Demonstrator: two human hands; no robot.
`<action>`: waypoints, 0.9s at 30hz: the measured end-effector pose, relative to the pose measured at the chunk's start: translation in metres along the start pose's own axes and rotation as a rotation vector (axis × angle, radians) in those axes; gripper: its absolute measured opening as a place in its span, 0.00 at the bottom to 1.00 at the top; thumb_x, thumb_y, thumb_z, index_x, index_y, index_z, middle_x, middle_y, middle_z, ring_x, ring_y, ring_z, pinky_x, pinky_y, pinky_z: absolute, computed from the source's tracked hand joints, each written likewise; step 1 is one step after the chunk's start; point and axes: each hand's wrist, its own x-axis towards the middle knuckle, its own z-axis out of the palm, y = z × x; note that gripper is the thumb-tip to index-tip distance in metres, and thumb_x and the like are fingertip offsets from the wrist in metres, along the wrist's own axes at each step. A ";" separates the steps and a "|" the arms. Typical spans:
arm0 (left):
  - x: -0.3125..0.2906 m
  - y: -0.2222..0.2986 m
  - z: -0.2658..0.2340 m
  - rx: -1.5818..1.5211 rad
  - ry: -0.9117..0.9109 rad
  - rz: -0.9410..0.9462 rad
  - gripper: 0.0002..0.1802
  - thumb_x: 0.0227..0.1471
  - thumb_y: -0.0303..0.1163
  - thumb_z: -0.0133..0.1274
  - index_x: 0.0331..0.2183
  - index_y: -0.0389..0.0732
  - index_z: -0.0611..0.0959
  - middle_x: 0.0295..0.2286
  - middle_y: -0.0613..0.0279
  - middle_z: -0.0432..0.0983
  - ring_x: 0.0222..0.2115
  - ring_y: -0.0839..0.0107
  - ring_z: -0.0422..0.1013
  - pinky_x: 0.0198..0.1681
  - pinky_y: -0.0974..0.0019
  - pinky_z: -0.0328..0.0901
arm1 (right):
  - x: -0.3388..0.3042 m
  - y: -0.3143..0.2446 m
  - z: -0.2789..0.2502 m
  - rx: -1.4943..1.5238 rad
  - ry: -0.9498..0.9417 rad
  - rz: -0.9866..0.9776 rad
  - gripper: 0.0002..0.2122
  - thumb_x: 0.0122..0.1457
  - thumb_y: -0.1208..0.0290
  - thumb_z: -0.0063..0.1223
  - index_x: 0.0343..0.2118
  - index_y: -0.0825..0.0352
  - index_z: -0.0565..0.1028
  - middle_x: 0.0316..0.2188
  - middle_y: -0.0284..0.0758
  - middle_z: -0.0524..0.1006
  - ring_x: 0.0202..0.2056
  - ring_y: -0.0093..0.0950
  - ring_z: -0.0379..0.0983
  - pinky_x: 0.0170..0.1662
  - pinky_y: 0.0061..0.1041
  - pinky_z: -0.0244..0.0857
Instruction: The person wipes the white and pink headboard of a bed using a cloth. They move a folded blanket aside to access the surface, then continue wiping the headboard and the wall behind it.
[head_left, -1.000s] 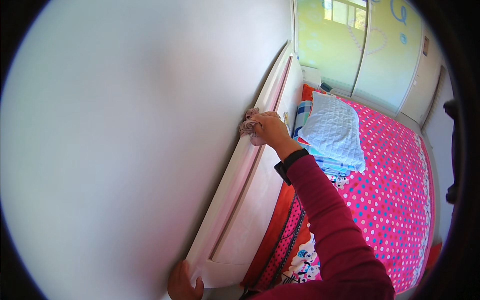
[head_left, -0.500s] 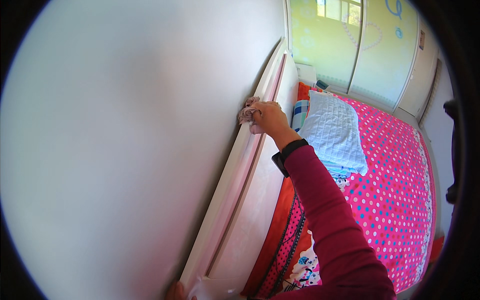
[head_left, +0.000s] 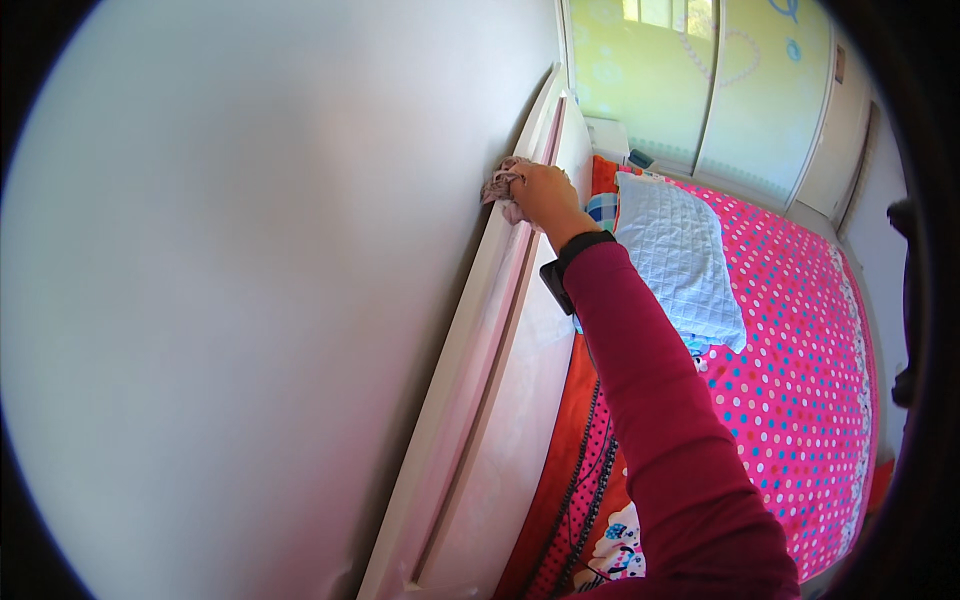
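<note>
My right hand [head_left: 548,195] is closed around a crumpled, brownish-pink cloth [head_left: 508,187]. It presses the cloth on the top edge of a white headboard [head_left: 455,370], beside the wall. A dark watch [head_left: 556,285] sits on that wrist, below a dark red sleeve [head_left: 670,400]. Some of the cloth bulges out past the fingers toward the wall, and the rest is hidden under the palm. My left hand is outside the picture.
The plain pale wall [head_left: 230,300] runs close along the headboard. To the right is a bed with a pink dotted cover [head_left: 790,400], a light blue quilted pillow [head_left: 680,250] and orange-red bedding [head_left: 545,460]. Beyond stand a small white cabinet [head_left: 607,138] and a yellow-green sliding-door wardrobe [head_left: 640,90].
My right hand has slid the cloth farther along the headboard's top, toward the wardrobe. The left hand, whose fingers showed at the headboard's near end, has gone out of sight.
</note>
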 end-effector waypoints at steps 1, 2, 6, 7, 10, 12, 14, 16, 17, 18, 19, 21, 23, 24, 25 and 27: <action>-0.001 0.000 0.001 0.020 0.010 0.018 0.34 0.50 0.38 0.57 0.56 0.32 0.70 0.48 0.43 0.71 0.49 0.44 0.68 0.53 0.50 0.65 | 0.005 0.002 0.000 0.015 -0.002 0.004 0.13 0.55 0.65 0.48 0.39 0.56 0.81 0.33 0.43 0.81 0.36 0.45 0.77 0.44 0.42 0.71; -0.002 -0.001 0.002 0.041 0.020 0.037 0.34 0.50 0.37 0.57 0.56 0.32 0.70 0.49 0.42 0.71 0.49 0.45 0.69 0.53 0.51 0.66 | 0.009 0.004 0.001 0.027 -0.011 0.022 0.13 0.55 0.65 0.48 0.40 0.56 0.81 0.33 0.44 0.81 0.36 0.45 0.77 0.44 0.42 0.71; -0.005 -0.006 0.009 -0.083 0.033 0.002 0.32 0.51 0.32 0.56 0.56 0.30 0.69 0.51 0.42 0.68 0.50 0.48 0.69 0.50 0.55 0.71 | 0.025 0.010 0.002 -0.057 -0.048 0.017 0.13 0.55 0.64 0.47 0.40 0.57 0.81 0.33 0.44 0.80 0.36 0.45 0.77 0.43 0.42 0.71; -0.006 -0.007 0.010 -0.090 0.027 -0.002 0.31 0.52 0.32 0.56 0.55 0.30 0.70 0.51 0.41 0.67 0.50 0.49 0.70 0.49 0.56 0.72 | 0.028 0.011 0.002 -0.048 -0.039 0.016 0.13 0.55 0.64 0.47 0.40 0.57 0.81 0.33 0.44 0.80 0.36 0.45 0.77 0.43 0.42 0.71; -0.008 -0.010 0.010 -0.099 0.009 -0.012 0.30 0.53 0.31 0.56 0.55 0.30 0.69 0.53 0.41 0.64 0.50 0.51 0.70 0.47 0.58 0.74 | 0.036 0.015 0.003 -0.054 -0.047 0.021 0.14 0.55 0.65 0.46 0.41 0.57 0.80 0.33 0.45 0.80 0.36 0.46 0.77 0.43 0.42 0.70; -0.007 -0.010 0.011 -0.091 0.007 -0.006 0.31 0.53 0.32 0.56 0.56 0.31 0.68 0.53 0.41 0.64 0.50 0.51 0.70 0.48 0.58 0.73 | 0.042 0.017 0.003 -0.073 -0.062 0.026 0.14 0.56 0.65 0.46 0.41 0.58 0.80 0.33 0.45 0.80 0.37 0.46 0.77 0.43 0.42 0.70; -0.006 -0.010 0.010 -0.069 0.003 0.005 0.32 0.53 0.33 0.56 0.57 0.32 0.67 0.53 0.42 0.64 0.50 0.50 0.70 0.48 0.57 0.73 | 0.049 0.020 0.004 -0.096 -0.083 0.042 0.14 0.56 0.65 0.45 0.42 0.58 0.80 0.34 0.45 0.80 0.37 0.46 0.77 0.44 0.42 0.70; -0.005 -0.010 0.011 -0.048 -0.002 0.013 0.33 0.53 0.34 0.56 0.58 0.34 0.66 0.54 0.43 0.64 0.49 0.50 0.70 0.48 0.57 0.73 | 0.056 0.021 0.006 -0.138 -0.083 0.066 0.17 0.42 0.71 0.54 0.40 0.55 0.80 0.34 0.39 0.80 0.38 0.42 0.77 0.41 0.37 0.71; -0.005 -0.010 0.011 -0.037 -0.004 0.016 0.34 0.53 0.35 0.57 0.58 0.34 0.65 0.54 0.43 0.64 0.49 0.50 0.71 0.48 0.56 0.72 | 0.059 0.022 0.007 -0.158 -0.080 0.086 0.21 0.35 0.74 0.58 0.39 0.54 0.80 0.34 0.37 0.81 0.38 0.40 0.77 0.40 0.34 0.71; -0.005 -0.010 0.011 -0.028 -0.006 0.018 0.34 0.53 0.35 0.57 0.58 0.35 0.65 0.54 0.44 0.64 0.49 0.50 0.71 0.48 0.56 0.72 | 0.061 0.023 0.007 -0.157 -0.077 0.068 0.17 0.43 0.71 0.53 0.40 0.55 0.80 0.35 0.39 0.80 0.39 0.42 0.77 0.42 0.36 0.71; -0.005 -0.010 0.010 -0.022 -0.007 0.022 0.35 0.53 0.36 0.57 0.59 0.36 0.64 0.54 0.44 0.64 0.49 0.50 0.71 0.49 0.56 0.72 | 0.062 0.025 0.008 -0.154 -0.072 0.054 0.15 0.50 0.68 0.49 0.41 0.57 0.80 0.36 0.42 0.80 0.39 0.43 0.77 0.43 0.39 0.70; -0.005 -0.010 0.011 -0.007 -0.011 0.030 0.36 0.53 0.37 0.57 0.59 0.37 0.63 0.54 0.45 0.64 0.49 0.50 0.71 0.49 0.55 0.71 | 0.066 0.028 0.008 -0.186 -0.103 0.050 0.14 0.58 0.65 0.44 0.43 0.57 0.79 0.37 0.43 0.80 0.40 0.44 0.77 0.45 0.40 0.70; -0.006 -0.010 0.011 0.005 -0.014 0.036 0.37 0.53 0.38 0.57 0.60 0.38 0.62 0.55 0.46 0.64 0.49 0.49 0.71 0.49 0.55 0.71 | 0.070 0.032 0.009 -0.177 -0.104 0.052 0.14 0.58 0.65 0.44 0.43 0.56 0.79 0.37 0.42 0.80 0.40 0.44 0.77 0.45 0.39 0.70; -0.007 -0.010 0.011 0.010 -0.015 0.040 0.37 0.53 0.38 0.57 0.60 0.39 0.61 0.55 0.46 0.64 0.49 0.49 0.71 0.49 0.55 0.71 | 0.072 0.034 0.010 -0.173 -0.112 0.061 0.14 0.58 0.65 0.43 0.43 0.56 0.79 0.37 0.42 0.80 0.40 0.43 0.77 0.45 0.39 0.70; -0.007 -0.011 0.011 0.015 -0.017 0.041 0.38 0.53 0.39 0.57 0.61 0.39 0.61 0.55 0.46 0.64 0.49 0.49 0.71 0.49 0.54 0.71 | 0.076 0.036 0.010 -0.195 -0.136 0.068 0.14 0.58 0.65 0.43 0.43 0.56 0.79 0.37 0.41 0.80 0.41 0.43 0.77 0.45 0.38 0.70; -0.008 -0.012 0.011 0.025 -0.020 0.047 0.39 0.53 0.40 0.57 0.61 0.41 0.60 0.55 0.47 0.64 0.49 0.49 0.71 0.50 0.54 0.70 | 0.082 0.040 0.013 -0.192 -0.125 0.059 0.15 0.58 0.64 0.43 0.44 0.55 0.79 0.38 0.41 0.81 0.41 0.42 0.77 0.45 0.38 0.70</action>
